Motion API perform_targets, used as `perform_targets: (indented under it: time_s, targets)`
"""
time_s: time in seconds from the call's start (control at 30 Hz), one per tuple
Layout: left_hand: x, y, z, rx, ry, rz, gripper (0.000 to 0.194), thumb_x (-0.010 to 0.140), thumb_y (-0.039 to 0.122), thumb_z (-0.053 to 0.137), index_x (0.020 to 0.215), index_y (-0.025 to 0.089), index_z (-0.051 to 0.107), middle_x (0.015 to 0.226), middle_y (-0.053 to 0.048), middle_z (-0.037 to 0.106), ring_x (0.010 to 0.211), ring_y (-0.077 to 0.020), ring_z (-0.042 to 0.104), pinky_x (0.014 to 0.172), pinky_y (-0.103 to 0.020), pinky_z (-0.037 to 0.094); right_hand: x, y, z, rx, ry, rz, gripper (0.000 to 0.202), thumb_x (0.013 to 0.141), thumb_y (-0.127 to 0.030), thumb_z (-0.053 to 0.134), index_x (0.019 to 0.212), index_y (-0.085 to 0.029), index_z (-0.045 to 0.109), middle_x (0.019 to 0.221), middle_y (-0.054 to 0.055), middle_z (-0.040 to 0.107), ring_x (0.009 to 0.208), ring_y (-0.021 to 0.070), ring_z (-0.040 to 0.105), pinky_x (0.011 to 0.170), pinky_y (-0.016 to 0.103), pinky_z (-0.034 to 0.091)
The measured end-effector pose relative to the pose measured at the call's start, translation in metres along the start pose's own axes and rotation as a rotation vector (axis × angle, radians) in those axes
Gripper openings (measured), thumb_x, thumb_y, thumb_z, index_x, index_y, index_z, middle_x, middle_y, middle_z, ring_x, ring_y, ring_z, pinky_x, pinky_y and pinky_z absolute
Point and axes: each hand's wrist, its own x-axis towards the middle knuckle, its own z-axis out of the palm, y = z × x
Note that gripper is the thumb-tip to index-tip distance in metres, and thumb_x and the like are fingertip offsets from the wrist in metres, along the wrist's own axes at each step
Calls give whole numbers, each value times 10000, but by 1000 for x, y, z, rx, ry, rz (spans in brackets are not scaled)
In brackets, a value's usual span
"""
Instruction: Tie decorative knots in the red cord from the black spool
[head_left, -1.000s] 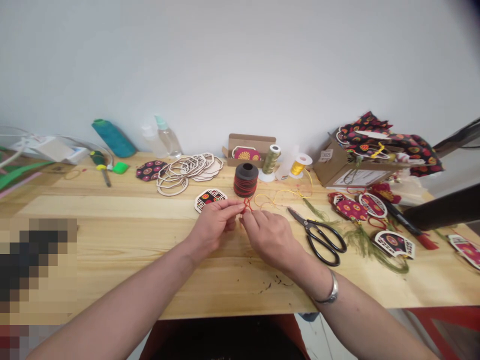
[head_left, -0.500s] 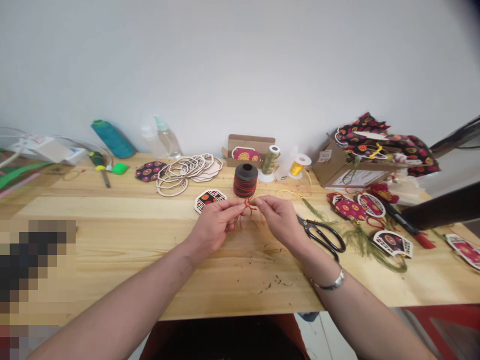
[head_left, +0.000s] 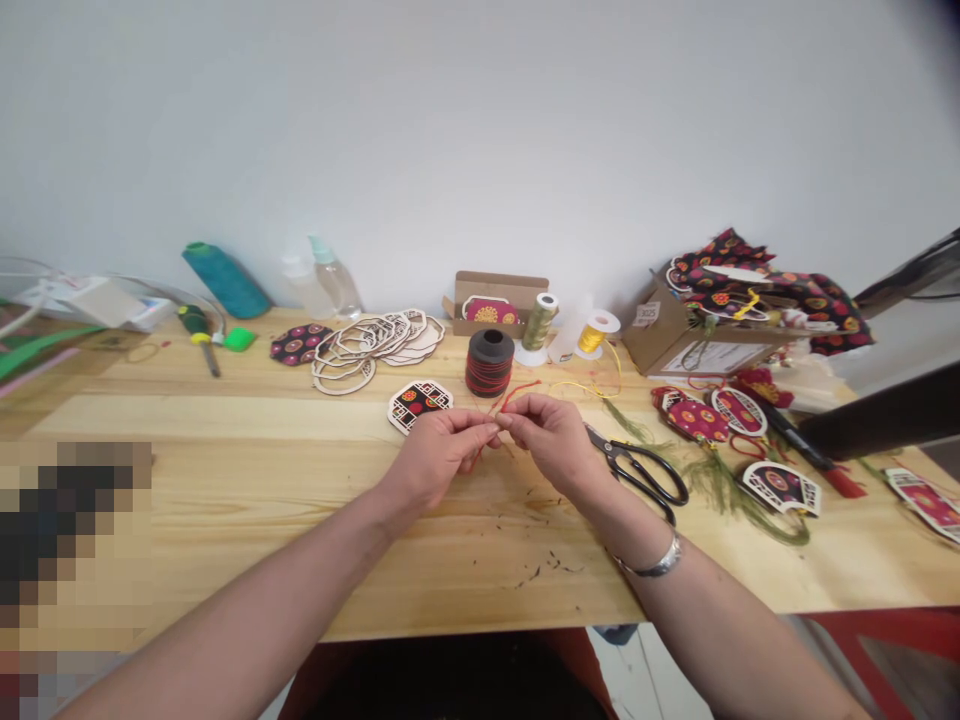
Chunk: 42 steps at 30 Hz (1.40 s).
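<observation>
A thin red cord (head_left: 523, 391) runs between my fingertips, its loose ends sticking out above and below them. My left hand (head_left: 442, 448) pinches it between thumb and forefinger. Close against it, my right hand (head_left: 550, 437) also grips the cord in a pinch, the fingertips of both hands almost touching. Fingers hide most of the cord's middle. Just behind the hands stands a dark spool (head_left: 490, 364) wound with red cord. An ornament with a pale lattice frame and dark floral fabric (head_left: 418, 407) lies behind my left hand. Black-handled scissors (head_left: 649, 476) rest beside my right wrist.
Pale wooden frames (head_left: 375, 345) are piled at the back, near a teal thread cone (head_left: 225, 278) and a screwdriver (head_left: 200, 337). Green (head_left: 540, 325) and yellow (head_left: 594, 335) thread spools stand behind. Rightward are a cardboard box (head_left: 660, 330) of fabric and several tasselled ornaments (head_left: 780, 488).
My right hand has moved slightly left, bringing its fingertips up to my left hand's. The red loop seen between them earlier is now covered, and a cord end points up to the right.
</observation>
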Motion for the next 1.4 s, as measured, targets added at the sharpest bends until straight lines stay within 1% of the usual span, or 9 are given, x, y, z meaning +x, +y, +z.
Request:
perform_targets:
  time_s: [0.17, 0.33, 0.6, 0.77, 0.93, 1.1, 1.23, 1.33, 1.4]
  targets:
    - [0, 0, 1, -22, 1, -18, 199, 661, 332, 708, 697, 138, 688, 606, -1, 609, 402, -38, 344, 400, -212, 240, 0, -2, -2, -87, -5, -8, 172, 749, -320, 576, 649, -181, 556, 519, -44, 471, 512, 95, 400, 504, 231, 342]
    - [1, 0, 1, -32, -4, -18, 195, 661, 332, 717, 714, 146, 690, 605, 7, 604, 404, -35, 345, 398, -209, 236, -1, -5, -3, -118, -22, -1, 182, 761, -327, 555, 648, -185, 550, 514, -41, 458, 503, 98, 377, 493, 231, 325]
    - [2, -1, 0, -84, -29, -51, 180, 679, 310, 715, 734, 141, 689, 598, 19, 592, 391, -16, 323, 395, -201, 199, 0, -2, -4, -140, 18, -45, 146, 777, -294, 529, 677, -189, 545, 539, -36, 480, 536, 111, 427, 531, 237, 352]
    - [2, -1, -1, -86, -44, -69, 180, 675, 313, 721, 713, 141, 684, 585, 19, 586, 394, -20, 328, 393, -203, 200, 0, -2, -4, -165, 44, -82, 123, 769, -284, 539, 695, -186, 546, 611, -14, 545, 569, 116, 460, 554, 245, 373]
    - [1, -1, -1, -108, -52, -90, 196, 668, 317, 730, 687, 133, 668, 576, 13, 592, 384, -13, 325, 389, -195, 175, -2, 0, -1, -226, 69, -129, 114, 778, -266, 525, 699, -184, 530, 655, 2, 571, 616, 129, 501, 601, 263, 399]
    - [3, -3, -2, -175, -64, -115, 199, 693, 301, 713, 750, 119, 655, 659, -33, 657, 370, 9, 261, 385, -181, 117, -1, 3, -1, -285, 107, -191, 88, 782, -240, 520, 714, -184, 531, 681, 8, 593, 638, 138, 529, 624, 272, 413]
    - [3, -2, -5, -250, -80, -121, 177, 703, 271, 704, 730, 115, 627, 748, -83, 696, 383, 15, 227, 393, -175, 104, 0, 2, -2, -329, 133, -212, 94, 785, -225, 517, 700, -186, 526, 670, 7, 592, 626, 137, 526, 613, 268, 407]
    - [2, -1, -6, -246, -110, -113, 164, 701, 270, 702, 735, 120, 643, 772, -79, 698, 390, 14, 221, 398, -178, 117, 0, 0, -3, -338, 137, -213, 96, 785, -219, 517, 695, -186, 527, 667, 8, 593, 619, 136, 526, 605, 267, 406]
    - [1, -2, -5, -176, -117, -85, 164, 697, 283, 703, 730, 127, 665, 742, -49, 681, 403, 3, 260, 401, -181, 147, 0, 0, -3, -335, 135, -210, 92, 783, -213, 515, 696, -186, 529, 664, 7, 594, 617, 136, 527, 604, 267, 407]
